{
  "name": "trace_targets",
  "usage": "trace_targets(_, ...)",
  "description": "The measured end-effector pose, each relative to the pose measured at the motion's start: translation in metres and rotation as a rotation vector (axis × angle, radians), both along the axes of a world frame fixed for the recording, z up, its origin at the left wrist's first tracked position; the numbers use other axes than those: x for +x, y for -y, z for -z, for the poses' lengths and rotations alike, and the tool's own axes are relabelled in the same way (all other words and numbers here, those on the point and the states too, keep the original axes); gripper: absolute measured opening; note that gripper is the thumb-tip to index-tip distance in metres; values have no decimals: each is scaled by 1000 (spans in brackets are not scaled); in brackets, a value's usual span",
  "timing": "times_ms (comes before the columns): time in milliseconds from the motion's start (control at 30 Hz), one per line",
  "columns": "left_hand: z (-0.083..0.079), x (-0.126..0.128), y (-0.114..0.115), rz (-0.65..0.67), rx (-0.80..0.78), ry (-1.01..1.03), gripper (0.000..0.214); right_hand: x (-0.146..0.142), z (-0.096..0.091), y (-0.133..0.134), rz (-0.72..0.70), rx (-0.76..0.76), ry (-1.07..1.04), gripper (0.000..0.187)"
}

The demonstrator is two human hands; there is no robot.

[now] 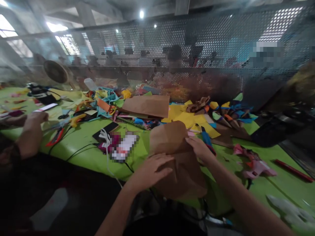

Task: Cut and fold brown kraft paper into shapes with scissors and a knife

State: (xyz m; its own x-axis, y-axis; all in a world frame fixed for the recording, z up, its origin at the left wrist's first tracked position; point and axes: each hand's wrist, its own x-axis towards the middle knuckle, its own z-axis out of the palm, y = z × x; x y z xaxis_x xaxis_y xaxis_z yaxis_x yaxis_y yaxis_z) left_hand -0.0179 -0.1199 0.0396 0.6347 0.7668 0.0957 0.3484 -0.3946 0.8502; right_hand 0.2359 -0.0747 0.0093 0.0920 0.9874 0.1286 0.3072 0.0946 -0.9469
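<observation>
A sheet of brown kraft paper [172, 144] lies partly folded on the green table [81, 154] right in front of me. My left hand [152, 170] rests flat on its near left part, fingers spread. My right hand [200, 149] presses on the paper's right edge near a fold, fingers stretched out. A blue-handled tool [206, 137] lies just beyond my right hand.
Another brown sheet [147, 105], yellow paper [184, 118] and colourful paper cones [228, 114] crowd the back of the table. A black phone [105, 130] with a white cable, a pink glue gun [256, 164] and a red stick [292, 170] lie around. Another person's hand [34, 127] works at the left.
</observation>
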Motion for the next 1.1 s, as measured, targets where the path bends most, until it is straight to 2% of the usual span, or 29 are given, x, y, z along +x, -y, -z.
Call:
trace_targets(100, 24, -10, 13, 9, 12, -83, 43, -2, -4, 4, -36, 2, 130, 27)
trace_targets(200, 28, -20, 18, 2, 17, -141, 42, 0, -17, 22, 31, 89, 459, 56)
trace_targets(233, 27, -22, 19, -3, 14, -146, 41, 2, -21, 31, 15, 143, 572, 62)
trace_targets(267, 25, -25, 19, -4, 8, -141, 40, 5, -25, 40, -46, 188, 643, 60)
trace_targets(333, 23, -28, 18, 3, -6, -106, 38, 11, -29, 59, -284, 235, 694, 56)
trace_targets(400, 22, -31, 16, 14, -10, -68, 37, 19, -26, 75, -489, 213, 717, 64)
trace_targets(500, 23, -33, 13, 30, -16, -46, 39, 29, -16, 89, -601, 152, 747, 73)
trace_targets(600, 23, -35, 11, 54, -39, -62, 42, 32, -7, 93, -604, 126, 760, 68)
trace_targets(700, 21, -38, 11, 62, -72, -21, 45, 31, -1, 93, -584, 117, 739, 55)
trace_targets(900, 9, -54, 8, 111, -162, 47, 44, 29, 10, 92, -445, 114, 575, 30)
trace_targets(1000, 0, -63, 5, 177, -210, 111, 53, 26, 9, 93, -333, 67, 548, 26)
trace_targets(1100, 2, -63, 6, 179, -198, 115, 57, 20, 3, 94, -316, 11, 566, 29)
